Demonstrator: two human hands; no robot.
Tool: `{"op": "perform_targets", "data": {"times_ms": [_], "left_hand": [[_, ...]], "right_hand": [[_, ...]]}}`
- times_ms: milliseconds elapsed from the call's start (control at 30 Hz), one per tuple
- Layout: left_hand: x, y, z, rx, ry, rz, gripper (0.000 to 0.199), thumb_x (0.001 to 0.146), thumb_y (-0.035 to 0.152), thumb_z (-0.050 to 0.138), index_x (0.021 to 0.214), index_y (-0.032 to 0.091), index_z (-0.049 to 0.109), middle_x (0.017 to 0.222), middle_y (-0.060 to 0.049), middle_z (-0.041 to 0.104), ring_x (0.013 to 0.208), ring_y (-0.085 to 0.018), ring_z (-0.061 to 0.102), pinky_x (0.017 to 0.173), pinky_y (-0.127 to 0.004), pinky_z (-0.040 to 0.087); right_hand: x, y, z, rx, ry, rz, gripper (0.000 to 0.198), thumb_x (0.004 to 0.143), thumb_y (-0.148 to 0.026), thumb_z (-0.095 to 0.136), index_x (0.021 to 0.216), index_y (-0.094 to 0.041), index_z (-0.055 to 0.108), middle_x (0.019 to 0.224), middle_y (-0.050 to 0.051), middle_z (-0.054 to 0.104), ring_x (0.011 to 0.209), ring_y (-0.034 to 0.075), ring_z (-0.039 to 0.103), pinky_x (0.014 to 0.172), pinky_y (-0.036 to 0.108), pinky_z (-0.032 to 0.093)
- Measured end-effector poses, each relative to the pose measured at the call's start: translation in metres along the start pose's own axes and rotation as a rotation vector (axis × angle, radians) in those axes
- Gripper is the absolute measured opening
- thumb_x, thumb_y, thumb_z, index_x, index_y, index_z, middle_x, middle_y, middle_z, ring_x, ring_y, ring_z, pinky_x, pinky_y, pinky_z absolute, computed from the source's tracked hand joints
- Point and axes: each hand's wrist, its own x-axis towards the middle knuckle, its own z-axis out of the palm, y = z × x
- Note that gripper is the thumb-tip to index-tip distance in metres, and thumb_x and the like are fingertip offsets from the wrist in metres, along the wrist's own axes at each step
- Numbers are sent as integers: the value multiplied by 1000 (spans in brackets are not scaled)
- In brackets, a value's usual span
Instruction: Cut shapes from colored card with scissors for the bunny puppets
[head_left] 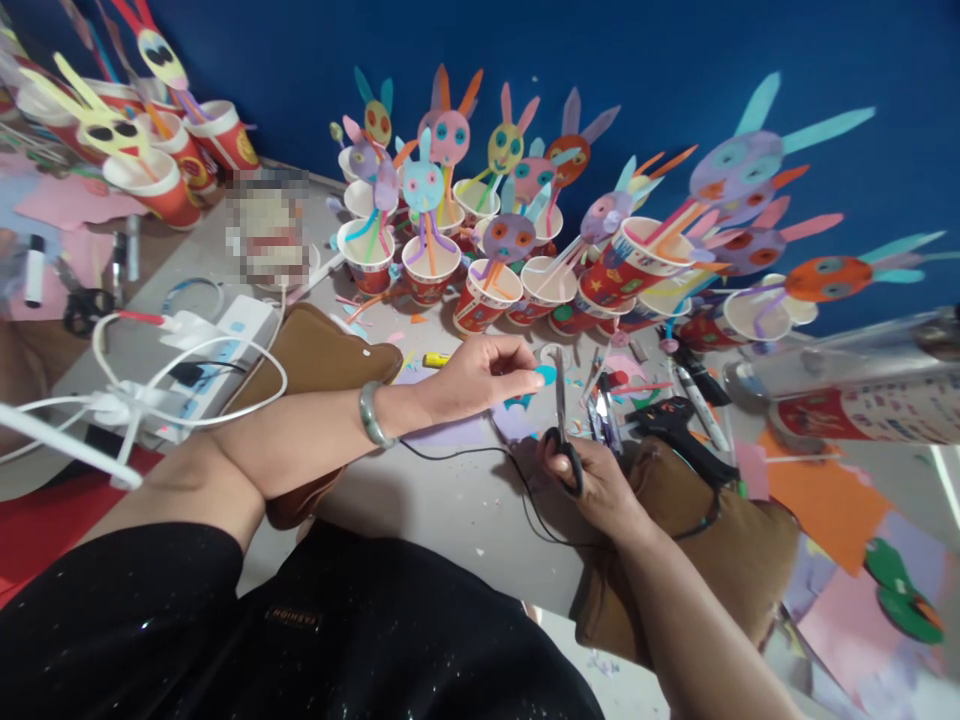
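Between the fingertips of my left hand [480, 380] is a small teal paper piece [546, 375], roundish in shape. My right hand [592, 480] has its fingers through the black handles of a pair of scissors [561, 400], whose blades point away from me, just right of the paper. The blades look nearly closed, beside the paper; I cannot tell if they touch it. Purple paper [450, 425] lies on the table under my left hand, with small scraps around it. A yellow marker [436, 359] lies just behind my left wrist.
Paper cups [487, 300] with paper rabbit heads crowd the back, along a blue wall. A black glue gun [682, 430] and brown cushion [690, 540] are at right. White cables and a power strip [232, 340] lie left. Another person's hand [11, 270] shows at far left.
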Motion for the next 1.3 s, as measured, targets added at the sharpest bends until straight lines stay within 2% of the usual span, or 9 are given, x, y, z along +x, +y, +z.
{"op": "perform_targets", "data": {"times_ms": [267,333,467,567,667,867,1033,1167,1300], "left_hand": [[10,24,-16,70,149,61,16,82,26,64,73,15,57,67,1,59,59,-6,52,55,-21,39],[11,34,-26,153,95,80,14,83,25,63,76,14,59,70,0,61,60,-6,52,57,-22,39],[2,49,-50,447,-216,24,10,76,20,69,70,12,65,67,-2,62,61,-8,51,62,-25,40],[-14,48,-65,711,-569,-158,6,68,19,71,63,16,70,58,0,62,56,-10,50,59,-26,38],[-36,40,-74,989,-733,-347,9,57,13,72,54,21,69,47,4,57,47,-10,44,54,-27,34],[-67,30,-73,1386,-601,-381,21,47,2,69,42,20,60,46,1,49,56,-15,48,64,-33,37],[-65,42,-60,1488,-684,-324,20,46,6,75,46,19,60,53,0,53,62,-17,50,68,-34,39],[-48,44,-44,1431,-530,-135,11,63,9,65,56,18,64,54,-2,52,62,-18,51,69,-35,38],[-21,25,-28,1418,-293,148,24,76,3,48,84,14,68,74,-8,61,71,-19,56,69,-34,37]], "right_hand": [[4,9,-1,-26,143,-52,60,82,-72,57,54,-21,46,55,0,47,54,14,43,54,30,35],[5,13,-1,-16,199,-70,56,82,-68,61,55,-21,48,56,0,48,54,14,43,52,30,35],[6,17,-2,-45,263,-37,50,85,-62,61,58,-21,53,54,0,49,50,14,43,49,31,34],[7,21,-2,-39,280,-13,48,84,-62,62,59,-21,55,53,-1,50,48,14,43,47,30,35],[8,25,-1,-8,279,-9,46,83,-60,63,60,-21,56,54,-1,49,50,13,44,47,29,35],[9,20,2,-6,282,1,44,85,-56,64,58,-22,55,55,-1,50,50,13,43,47,29,34],[7,11,4,-1,420,-25,44,85,-51,66,55,-22,53,52,-1,49,50,14,43,48,30,34],[7,9,3,6,601,-74,46,87,-50,63,53,-22,50,51,-1,49,51,14,42,48,30,33],[8,6,2,15,702,-65,47,87,-56,61,55,-23,51,49,-1,47,49,14,41,47,30,33]]}}
